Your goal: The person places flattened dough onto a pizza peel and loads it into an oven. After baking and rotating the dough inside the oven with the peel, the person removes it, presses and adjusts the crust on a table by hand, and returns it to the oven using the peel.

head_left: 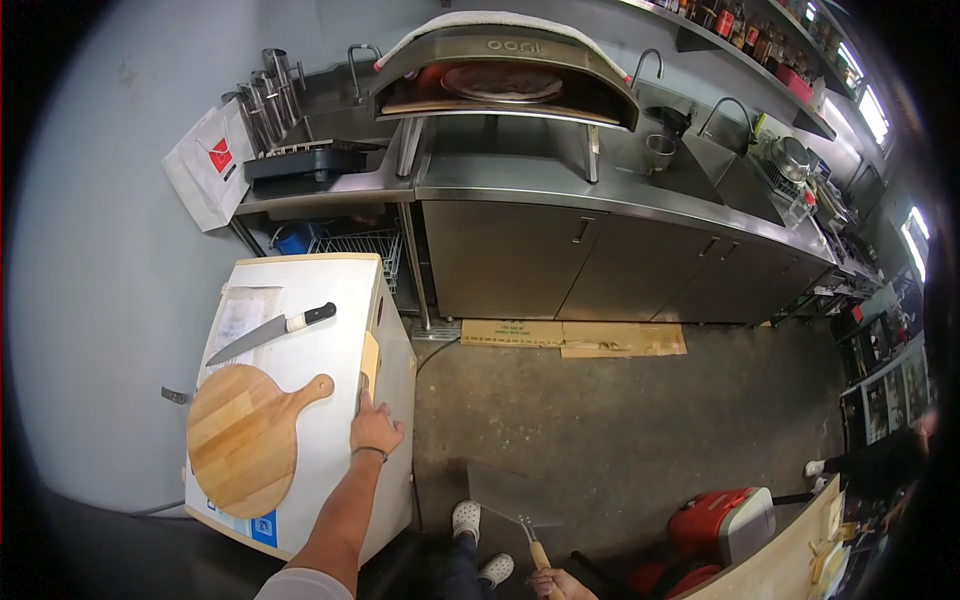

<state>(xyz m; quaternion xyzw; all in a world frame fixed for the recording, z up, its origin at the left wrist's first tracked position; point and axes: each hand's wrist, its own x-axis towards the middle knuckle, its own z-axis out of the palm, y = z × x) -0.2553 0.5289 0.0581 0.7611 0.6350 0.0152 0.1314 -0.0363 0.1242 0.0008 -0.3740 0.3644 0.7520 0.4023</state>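
Note:
My left hand [377,428] is at the right edge of a white cabinet, its fingers closed at a wooden handle piece [370,362]; whether they grip it is unclear. A round wooden board [243,440] and a knife [262,337] with a black and white handle lie on the cabinet top, left of that hand. Low in the view, my right hand [561,583] is wrapped round the wooden handle of a metal peel [512,497], whose flat blade hangs over the floor. An oven [505,70] on the steel counter holds a round flat item [503,84].
A steel counter [560,190] with sinks and taps runs along the back. Flattened cardboard [620,339] lies at its foot. A red and white cooler [722,525] and a wooden table [780,550] stand at lower right. Another person's dark-clothed leg [865,460] shows at far right.

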